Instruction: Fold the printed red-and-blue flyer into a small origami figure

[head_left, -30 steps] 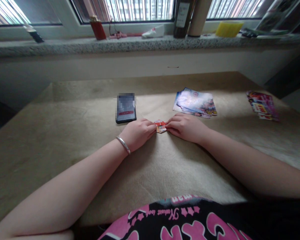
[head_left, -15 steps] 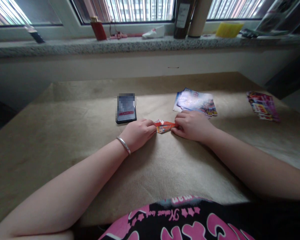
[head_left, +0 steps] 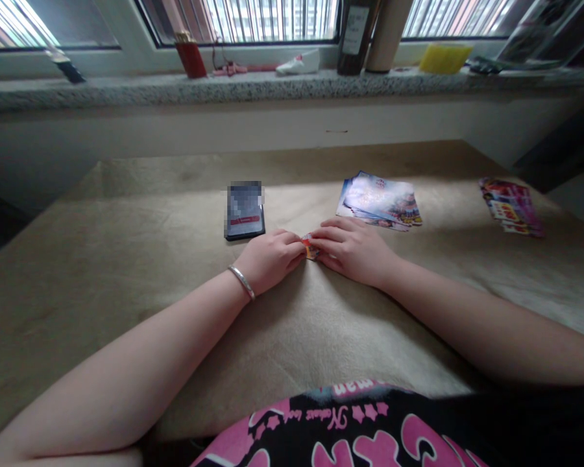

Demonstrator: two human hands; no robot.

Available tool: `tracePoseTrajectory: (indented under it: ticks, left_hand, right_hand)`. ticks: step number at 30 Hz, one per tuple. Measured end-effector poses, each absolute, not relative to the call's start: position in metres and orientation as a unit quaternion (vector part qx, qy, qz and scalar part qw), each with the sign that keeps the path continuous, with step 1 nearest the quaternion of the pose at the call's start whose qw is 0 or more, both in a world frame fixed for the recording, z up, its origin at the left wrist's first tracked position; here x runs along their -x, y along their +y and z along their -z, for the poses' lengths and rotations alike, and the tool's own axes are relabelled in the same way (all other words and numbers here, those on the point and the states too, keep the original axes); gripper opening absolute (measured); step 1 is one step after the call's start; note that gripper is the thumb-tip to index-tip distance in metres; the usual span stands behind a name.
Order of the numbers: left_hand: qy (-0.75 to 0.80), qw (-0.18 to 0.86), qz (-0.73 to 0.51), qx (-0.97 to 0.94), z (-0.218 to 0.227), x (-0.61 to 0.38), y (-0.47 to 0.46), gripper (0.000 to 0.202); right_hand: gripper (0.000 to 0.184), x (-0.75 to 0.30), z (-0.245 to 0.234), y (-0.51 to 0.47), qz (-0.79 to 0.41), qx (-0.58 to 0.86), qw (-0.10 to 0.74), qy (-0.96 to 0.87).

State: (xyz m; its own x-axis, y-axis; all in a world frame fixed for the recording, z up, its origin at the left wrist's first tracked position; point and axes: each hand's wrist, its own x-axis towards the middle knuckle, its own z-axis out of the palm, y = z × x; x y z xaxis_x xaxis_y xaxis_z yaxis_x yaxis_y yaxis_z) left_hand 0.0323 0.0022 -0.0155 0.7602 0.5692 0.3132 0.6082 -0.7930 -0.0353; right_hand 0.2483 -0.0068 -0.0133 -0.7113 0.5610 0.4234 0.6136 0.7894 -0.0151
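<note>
On the table in front of me lies a small piece of folded paper, red and orange with print on it. Most of it is hidden under my fingers. My left hand, a silver bangle at its wrist, pinches the paper's left end. From the other side, my right hand covers its right part, the fingers bent down onto it and close together. The fingertips of both hands nearly meet over the paper. Just beyond my left hand is a dark phone-like device with its screen blurred out.
A fanned pile of printed cards lies behind my right hand. Farther right is a second pile of purple and red cards. A red bottle, a dark bottle and a yellow block stand on the stone windowsill.
My right hand has slid left along the folded paper, its fingers now reaching close to my left hand and covering more of it. My left hand has hardly moved.
</note>
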Motion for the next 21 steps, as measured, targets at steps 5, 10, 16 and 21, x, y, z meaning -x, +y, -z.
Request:
tracePoseTrajectory:
  ticks: [5, 10, 16, 21]
  left_hand:
    - [-0.3, 0.044, 0.164, 0.939, 0.0156, -0.033, 0.0035, 0.02]
    - [-0.308, 0.049, 0.152, 0.938, 0.0145, -0.0347, 0.0016, 0.021]
    - [-0.322, 0.064, 0.147, 0.933, 0.0139, -0.0376, -0.002, 0.021]
    - [-0.339, 0.079, 0.147, 0.926, 0.0119, -0.0407, -0.0044, 0.026]
  right_hand:
    - [0.028, -0.2471, 0.0108, -0.007, 0.074, 0.303, 0.192, -0.931]
    - [0.028, -0.2471, 0.0124, -0.0051, 0.052, 0.297, 0.179, -0.936]
    - [0.03, -0.2459, 0.0117, -0.0051, 0.055, 0.294, 0.167, -0.94]
    - [0.029, -0.2466, 0.012, -0.0047, 0.047, 0.304, 0.179, -0.935]
